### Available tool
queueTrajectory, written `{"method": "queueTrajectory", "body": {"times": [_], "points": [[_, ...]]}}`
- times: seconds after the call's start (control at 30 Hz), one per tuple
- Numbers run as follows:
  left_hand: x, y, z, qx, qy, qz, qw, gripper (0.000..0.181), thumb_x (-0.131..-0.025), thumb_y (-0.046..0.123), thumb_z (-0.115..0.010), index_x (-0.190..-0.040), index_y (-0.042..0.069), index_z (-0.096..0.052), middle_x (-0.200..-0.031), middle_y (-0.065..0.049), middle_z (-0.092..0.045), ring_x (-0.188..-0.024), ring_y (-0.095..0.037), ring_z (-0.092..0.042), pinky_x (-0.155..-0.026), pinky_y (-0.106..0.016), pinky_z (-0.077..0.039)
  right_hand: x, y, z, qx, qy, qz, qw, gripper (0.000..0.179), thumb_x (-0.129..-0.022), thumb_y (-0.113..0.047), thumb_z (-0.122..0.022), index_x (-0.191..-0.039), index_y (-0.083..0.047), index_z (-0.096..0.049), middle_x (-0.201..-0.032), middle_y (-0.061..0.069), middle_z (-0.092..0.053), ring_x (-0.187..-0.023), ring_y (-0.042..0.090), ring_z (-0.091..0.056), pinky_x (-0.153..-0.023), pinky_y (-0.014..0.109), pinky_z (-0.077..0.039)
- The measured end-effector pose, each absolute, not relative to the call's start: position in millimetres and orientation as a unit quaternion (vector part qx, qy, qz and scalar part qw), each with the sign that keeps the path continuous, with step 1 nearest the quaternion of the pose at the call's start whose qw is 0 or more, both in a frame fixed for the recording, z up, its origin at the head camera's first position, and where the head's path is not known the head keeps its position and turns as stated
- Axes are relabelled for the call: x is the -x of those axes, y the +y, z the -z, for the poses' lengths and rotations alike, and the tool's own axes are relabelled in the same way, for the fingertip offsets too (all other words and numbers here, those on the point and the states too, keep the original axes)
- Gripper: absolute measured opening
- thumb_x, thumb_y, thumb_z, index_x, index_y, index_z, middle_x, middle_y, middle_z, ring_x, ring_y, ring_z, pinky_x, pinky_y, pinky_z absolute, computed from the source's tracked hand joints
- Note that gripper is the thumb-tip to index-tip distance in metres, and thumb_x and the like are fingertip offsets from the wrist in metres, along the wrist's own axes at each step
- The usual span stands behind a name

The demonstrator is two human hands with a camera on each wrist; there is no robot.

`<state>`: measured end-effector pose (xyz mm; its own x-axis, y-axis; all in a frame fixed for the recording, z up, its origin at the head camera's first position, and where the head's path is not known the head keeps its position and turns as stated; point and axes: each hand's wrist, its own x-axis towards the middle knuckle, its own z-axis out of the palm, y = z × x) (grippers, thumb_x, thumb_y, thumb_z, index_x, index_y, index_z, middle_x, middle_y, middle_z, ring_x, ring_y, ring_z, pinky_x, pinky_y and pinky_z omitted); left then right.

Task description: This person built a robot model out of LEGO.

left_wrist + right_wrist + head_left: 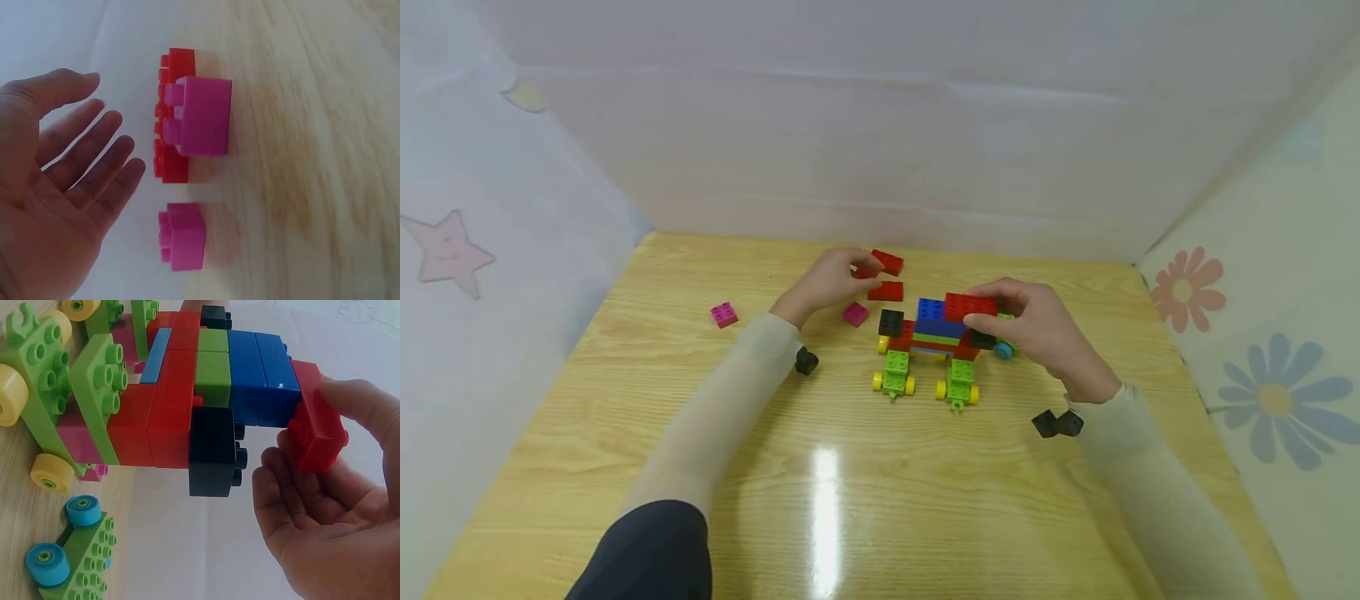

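Note:
My right hand (1033, 321) pinches a red brick (315, 437) between thumb and fingers, at the upper end of a built-up vehicle of bricks. The red brick meets the blue bricks (256, 375), which sit over a green layer and a red body flanked by black bricks (891, 322). Light green bases (895, 372) with yellow wheels carry the build. At the back, my left hand (831, 282) hovers beside several red bricks (891, 290), its fingers loosely bent and holding nothing in the left wrist view. A pink brick (855, 314) lies just below that hand.
Another pink brick (724, 314) lies farther left on the wooden table (760, 467). A green piece with blue wheels (72, 556) stands behind the build, partly hidden by my right hand in the head view. Sheeted walls (880, 167) border the table at back and sides.

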<state>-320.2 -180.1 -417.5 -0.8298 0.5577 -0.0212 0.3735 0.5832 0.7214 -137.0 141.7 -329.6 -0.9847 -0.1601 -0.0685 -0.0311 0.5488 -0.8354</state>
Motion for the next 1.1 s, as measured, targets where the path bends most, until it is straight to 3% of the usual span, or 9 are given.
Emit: {"method": "queueTrajectory", "body": {"times": [0.2,0.5,0.83,1.1], "points": [[328,-165,421,-0.266,0.883,-0.359,0.145,0.04,-0.108,0.027,-0.076,-0.143,0.008,-0.073,-0.147,-0.011,-0.072,-0.131,-0.031,-0.065,-0.117,-0.052,-0.055,137,143,331,0.047,0.875,0.478,0.066,0.047,-0.102,-0.037,-0.085,-0.142,-0.014,-0.076,-0.141,0.009,-0.075,-0.115,0.029,-0.069,-0.095,0.031,-0.057],[336,-159,434,-0.263,0.892,-0.337,0.146,0.041,-0.105,0.022,-0.08,-0.143,0.01,-0.074,-0.147,-0.01,-0.073,-0.133,-0.031,-0.064,-0.122,-0.05,-0.053,141,142,334,0.053,0.873,0.481,0.065,0.046,-0.103,-0.037,-0.085,-0.142,-0.015,-0.076,-0.14,0.009,-0.075,-0.116,0.028,-0.072,-0.099,0.037,-0.058],[333,-164,435,-0.259,0.905,-0.291,0.171,0.045,-0.105,0.025,-0.08,-0.148,0.014,-0.072,-0.152,-0.009,-0.07,-0.132,-0.031,-0.062,-0.117,-0.05,-0.056,142,141,335,0.054,0.872,0.482,0.064,0.045,-0.103,-0.036,-0.085,-0.142,-0.015,-0.076,-0.139,0.009,-0.075,-0.114,0.028,-0.07,-0.095,0.032,-0.058],[333,-166,435,-0.265,0.906,-0.287,0.162,0.044,-0.104,0.023,-0.082,-0.146,0.012,-0.074,-0.15,-0.009,-0.071,-0.138,-0.031,-0.063,-0.124,-0.05,-0.052,143,141,333,0.055,0.872,0.482,0.067,0.045,-0.104,-0.034,-0.084,-0.143,-0.013,-0.075,-0.141,0.011,-0.074,-0.116,0.029,-0.071,-0.094,0.028,-0.058]]}}
